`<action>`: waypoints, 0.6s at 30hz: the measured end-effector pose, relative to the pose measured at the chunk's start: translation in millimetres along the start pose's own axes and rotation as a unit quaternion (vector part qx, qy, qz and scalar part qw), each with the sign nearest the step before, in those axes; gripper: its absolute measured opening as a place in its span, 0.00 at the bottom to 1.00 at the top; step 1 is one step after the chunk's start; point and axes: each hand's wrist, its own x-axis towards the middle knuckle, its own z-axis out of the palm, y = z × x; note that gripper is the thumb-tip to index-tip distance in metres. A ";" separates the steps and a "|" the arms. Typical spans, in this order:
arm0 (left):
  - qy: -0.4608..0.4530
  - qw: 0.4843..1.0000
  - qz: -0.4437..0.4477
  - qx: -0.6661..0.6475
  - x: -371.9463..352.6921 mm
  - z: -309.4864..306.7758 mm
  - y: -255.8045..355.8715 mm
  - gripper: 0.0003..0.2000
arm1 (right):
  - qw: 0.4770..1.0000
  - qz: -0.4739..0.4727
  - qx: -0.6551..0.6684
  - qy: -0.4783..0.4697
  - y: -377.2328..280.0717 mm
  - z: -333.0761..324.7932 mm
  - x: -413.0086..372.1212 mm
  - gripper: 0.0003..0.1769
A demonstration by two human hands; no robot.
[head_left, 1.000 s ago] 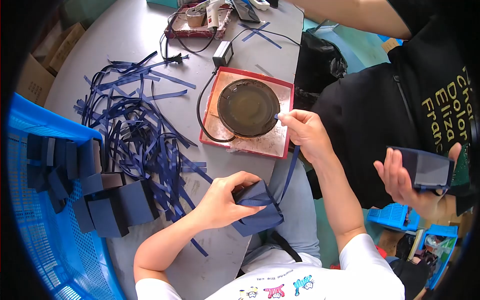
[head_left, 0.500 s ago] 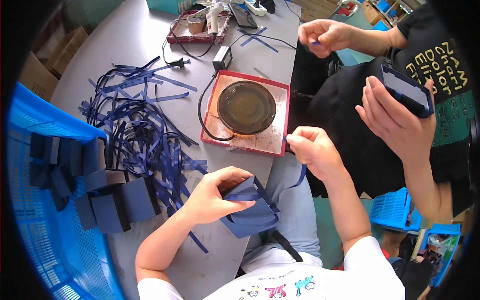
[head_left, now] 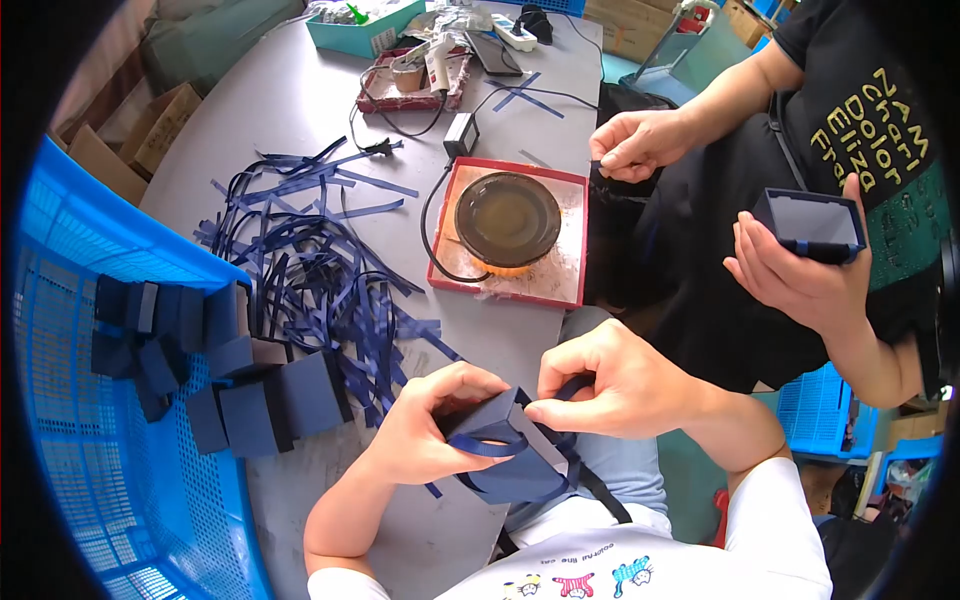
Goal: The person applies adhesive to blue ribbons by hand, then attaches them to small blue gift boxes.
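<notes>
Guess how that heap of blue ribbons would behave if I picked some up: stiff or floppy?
The ribbon heap would probably flop and drape, since its strips curl into loose loops. It looks light for its bulk, being thin, flat bands with gaps between. Pulling one strip might drag others along, as many cross and tangle.

White shirt [head_left: 735, 565]: "colorful line cat"; black shirt [head_left: 850, 60] (yellow): "Chari", "Dolor", "Eliza"

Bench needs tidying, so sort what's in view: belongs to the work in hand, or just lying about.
In the work:
navy box in left hand
ribbon in right hand
ribbon pile
stacked boxes
probably round pan

Likely lying about:
teal box
power strip
phone-like slab
</notes>
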 end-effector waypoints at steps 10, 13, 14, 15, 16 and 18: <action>-0.015 1.000 0.007 0.003 -4.2 1.8 5.4 0.24 | 0.997 0.009 -0.076 0.004 -6.6 5.7 0.0 0.11; -0.013 1.000 0.013 0.004 -4.7 2.0 3.2 0.24 | 0.991 -0.026 -0.125 0.028 -6.1 7.8 1.0 0.10; -0.011 1.000 0.020 0.006 -4.8 2.1 2.6 0.24 | 0.991 -0.026 -0.125 0.028 -5.3 8.6 0.5 0.10; -0.011 1.000 0.020 0.006 -5.3 2.2 2.9 0.24 | 0.987 -0.044 -0.147 0.038 -3.9 9.8 -0.4 0.09; -0.010 1.000 0.023 0.015 -5.6 2.1 3.6 0.24 | 0.982 -0.063 -0.170 0.047 -2.8 10.4 -0.3 0.09; -0.009 0.999 0.025 0.025 -6.0 4.0 2.4 0.24 | 0.977 -0.074 -0.191 0.054 -0.7 11.7 1.1 0.09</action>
